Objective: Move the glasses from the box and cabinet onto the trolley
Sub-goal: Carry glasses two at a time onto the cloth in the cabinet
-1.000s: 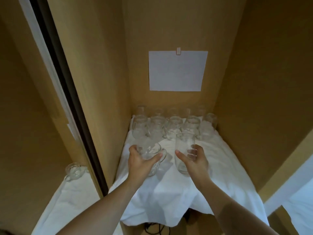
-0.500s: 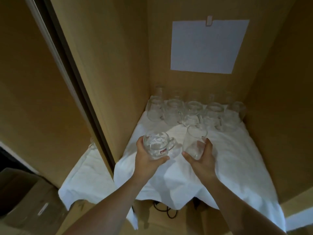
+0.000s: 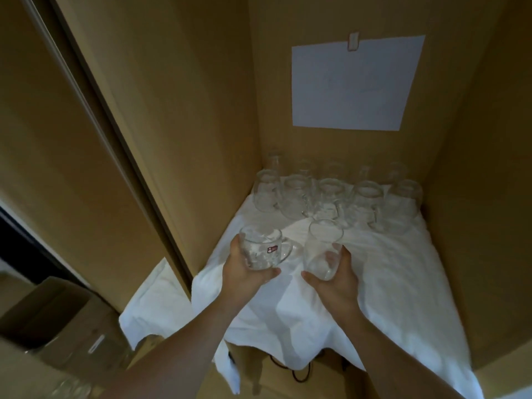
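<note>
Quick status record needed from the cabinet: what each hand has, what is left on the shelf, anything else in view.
left hand: grips handled glass mug with red sticker
right hand: grips tall plain glass
shelf: white cloth, rows of glasses at the back
back wall: clipped paper sheet
lower left: cardboard box
trolley: not in view

On the cabinet shelf [image 3: 403, 283] a cloth [image 3: 388, 277] lies spread, its front edge hanging over. At the back of the cloth, rows of glasses [image 3: 336, 194] stand below a paper sheet [image 3: 351, 82] on the rear wall. Before them, over the cloth, the left hand [image 3: 244, 272] holds a mug [image 3: 260, 249] and the right hand [image 3: 336, 276] a tumbler [image 3: 321, 247], side by side. Left of the shelf, lower, sits a box [image 3: 54, 309].
</note>
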Action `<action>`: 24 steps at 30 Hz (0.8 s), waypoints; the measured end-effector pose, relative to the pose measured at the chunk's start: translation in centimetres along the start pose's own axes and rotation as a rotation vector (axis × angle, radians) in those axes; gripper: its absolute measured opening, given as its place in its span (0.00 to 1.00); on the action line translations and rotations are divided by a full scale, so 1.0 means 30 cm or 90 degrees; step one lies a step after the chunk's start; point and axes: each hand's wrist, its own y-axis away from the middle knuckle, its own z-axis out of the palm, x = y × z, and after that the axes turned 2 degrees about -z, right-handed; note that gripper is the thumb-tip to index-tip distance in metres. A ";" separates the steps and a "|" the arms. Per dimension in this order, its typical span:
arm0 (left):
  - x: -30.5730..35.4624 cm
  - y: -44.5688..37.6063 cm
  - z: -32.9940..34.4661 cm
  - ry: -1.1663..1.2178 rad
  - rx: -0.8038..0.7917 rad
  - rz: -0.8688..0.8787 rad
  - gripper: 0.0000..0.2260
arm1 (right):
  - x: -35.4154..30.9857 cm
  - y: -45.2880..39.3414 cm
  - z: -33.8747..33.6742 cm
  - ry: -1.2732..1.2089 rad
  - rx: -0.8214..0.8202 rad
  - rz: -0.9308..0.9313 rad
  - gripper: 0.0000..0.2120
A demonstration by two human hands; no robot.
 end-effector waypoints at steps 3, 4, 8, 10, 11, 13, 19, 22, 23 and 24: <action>0.031 0.000 -0.013 -0.084 0.022 0.028 0.45 | 0.004 0.002 -0.001 -0.005 -0.001 -0.001 0.47; 0.037 -0.002 -0.018 -0.113 0.027 0.031 0.46 | 0.007 0.001 -0.002 -0.005 0.000 -0.004 0.48; 0.064 -0.033 -0.040 -0.124 0.090 -0.028 0.48 | 0.009 -0.001 -0.006 -0.017 -0.003 0.003 0.49; 0.100 -0.063 -0.053 -0.159 0.114 -0.054 0.45 | 0.007 -0.002 -0.005 -0.025 -0.003 0.006 0.50; 0.117 -0.084 -0.062 -0.196 0.117 -0.054 0.43 | 0.002 -0.006 -0.005 -0.024 -0.006 0.005 0.51; 0.152 -0.132 -0.081 -0.279 0.107 -0.046 0.38 | -0.014 -0.024 -0.009 -0.010 -0.020 0.002 0.54; 0.234 -0.289 -0.093 -0.446 0.070 0.001 0.31 | -0.091 -0.131 -0.041 0.108 -0.033 -0.050 0.56; 0.265 -0.380 -0.082 -0.481 0.005 -0.004 0.32 | -0.141 -0.208 -0.058 0.142 -0.025 -0.071 0.58; 0.275 -0.407 -0.078 -0.492 -0.008 -0.007 0.34 | -0.159 -0.231 -0.062 0.173 -0.027 -0.087 0.57; 0.285 -0.429 -0.073 -0.499 -0.006 -0.009 0.35 | -0.178 -0.252 -0.064 0.203 -0.032 -0.105 0.55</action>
